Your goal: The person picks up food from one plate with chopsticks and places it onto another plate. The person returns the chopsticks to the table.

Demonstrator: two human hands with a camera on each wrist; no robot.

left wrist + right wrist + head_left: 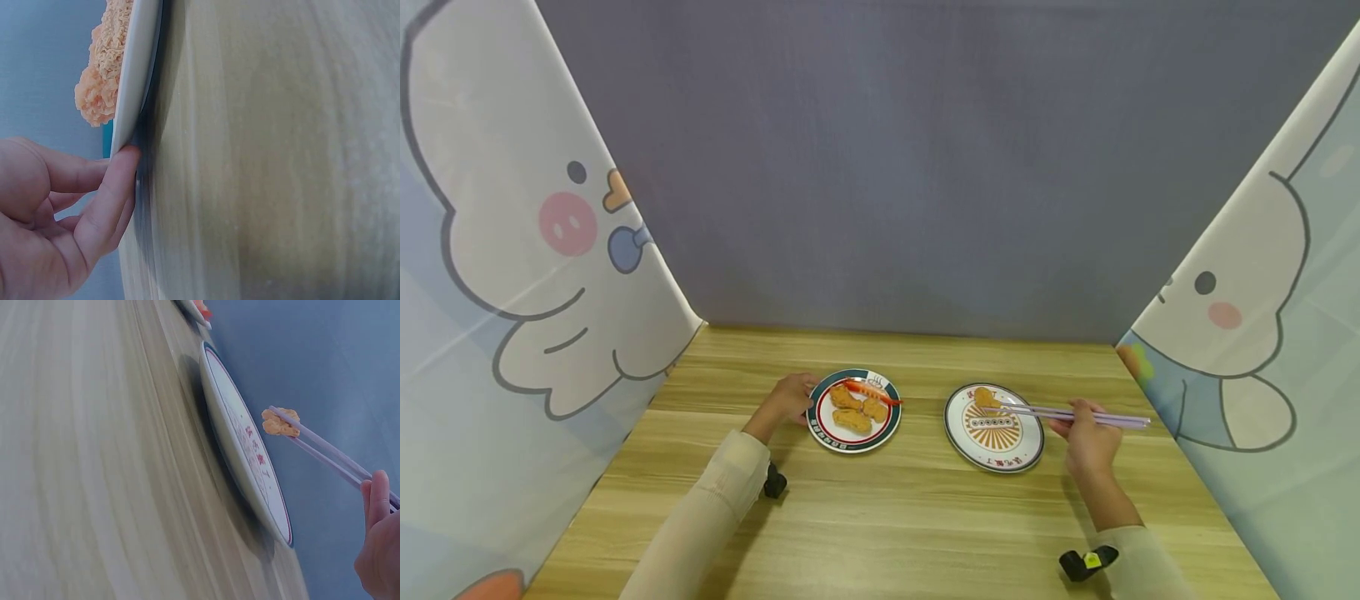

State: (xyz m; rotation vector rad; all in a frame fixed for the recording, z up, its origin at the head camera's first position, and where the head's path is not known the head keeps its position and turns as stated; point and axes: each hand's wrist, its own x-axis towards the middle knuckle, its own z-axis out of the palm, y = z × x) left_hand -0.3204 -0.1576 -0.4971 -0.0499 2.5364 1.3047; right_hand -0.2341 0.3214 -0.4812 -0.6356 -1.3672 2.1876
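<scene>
My left hand (792,397) pinches the left rim of a dark-rimmed plate (889,431); in the left wrist view the thumb and fingers grip the plate's edge (130,94) from above and below. On that plate lie several pieces of fried chicken (852,421) and a slim red-orange food item (872,390). My right hand (1088,442) holds a pair of pale lilac chopsticks (1052,412). Their tips pinch one small fried chicken piece (280,423). In the right wrist view this piece hangs above the white patterned plate (234,434), apart from its surface.
Both plates stand on a wood-grain table (880,525), with a strip of table between them. A grey cloth wall (910,183) rises behind. Cartoon-printed panels, left (490,275) and right (1247,333), flank the table.
</scene>
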